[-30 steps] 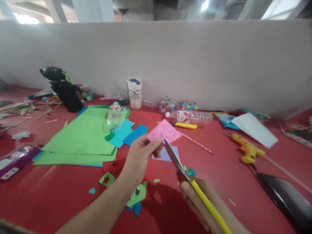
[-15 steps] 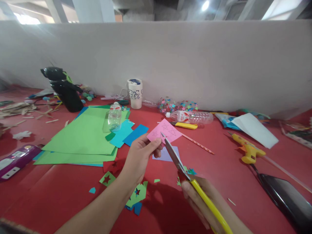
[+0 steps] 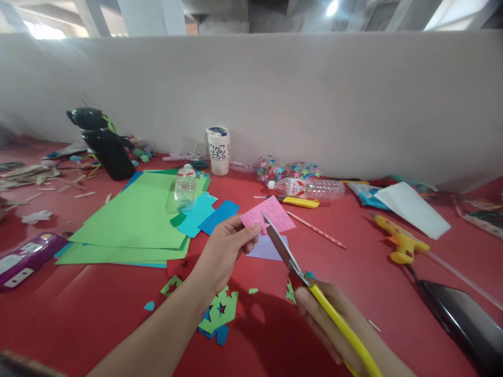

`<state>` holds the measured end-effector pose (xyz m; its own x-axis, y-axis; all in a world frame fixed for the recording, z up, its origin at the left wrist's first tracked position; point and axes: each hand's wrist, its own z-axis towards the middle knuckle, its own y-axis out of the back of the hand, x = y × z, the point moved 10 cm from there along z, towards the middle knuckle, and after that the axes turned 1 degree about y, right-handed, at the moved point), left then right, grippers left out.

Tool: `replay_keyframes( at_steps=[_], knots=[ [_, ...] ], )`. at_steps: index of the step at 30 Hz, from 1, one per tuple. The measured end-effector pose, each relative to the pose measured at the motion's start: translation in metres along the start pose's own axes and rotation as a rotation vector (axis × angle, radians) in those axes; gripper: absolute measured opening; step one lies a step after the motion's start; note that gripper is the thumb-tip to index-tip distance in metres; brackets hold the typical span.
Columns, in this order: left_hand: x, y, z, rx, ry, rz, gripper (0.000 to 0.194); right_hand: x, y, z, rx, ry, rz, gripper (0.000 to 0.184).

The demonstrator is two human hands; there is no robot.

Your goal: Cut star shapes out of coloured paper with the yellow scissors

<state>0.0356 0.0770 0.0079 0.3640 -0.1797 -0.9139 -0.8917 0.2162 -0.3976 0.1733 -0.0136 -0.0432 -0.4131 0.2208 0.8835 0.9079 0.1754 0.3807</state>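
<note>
My left hand [image 3: 220,254] pinches a small pink paper [image 3: 271,215] with star outlines drawn on it, holding it above the red table [image 3: 90,298]. My right hand [image 3: 330,322] grips yellow-handled scissors [image 3: 310,285], and their blades reach into the pink paper's near edge. Under the blades lies a lilac paper piece [image 3: 268,248]. Green scraps with star holes [image 3: 220,310] and tiny cut stars [image 3: 291,292] lie below my hands.
A stack of green and blue sheets [image 3: 133,220] with a clear bottle [image 3: 184,189] lies to the left. Behind are a white cup [image 3: 218,151], a bottle of stars [image 3: 306,188], a pencil [image 3: 316,230], a yellow glue gun [image 3: 396,240], white paper [image 3: 412,209] and a purple device [image 3: 23,257].
The pink paper has tipped flatter and shifted slightly right, and the scissors have pushed a little further along its edge. Both hands stay in nearly the same place.
</note>
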Motion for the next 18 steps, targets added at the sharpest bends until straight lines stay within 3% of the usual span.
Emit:
replay_keyframes(
  at_steps=[6,18],
  knots=[
    [0.004,0.002,0.001,0.003,0.039,-0.166,0.010,0.010,0.001,-0.002,-0.042,0.017,0.036,0.036],
    [-0.004,0.007,-0.001,-0.048,0.048,-0.047,0.013,0.011,0.003,0.003,0.057,0.044,-0.097,0.043]
  ],
)
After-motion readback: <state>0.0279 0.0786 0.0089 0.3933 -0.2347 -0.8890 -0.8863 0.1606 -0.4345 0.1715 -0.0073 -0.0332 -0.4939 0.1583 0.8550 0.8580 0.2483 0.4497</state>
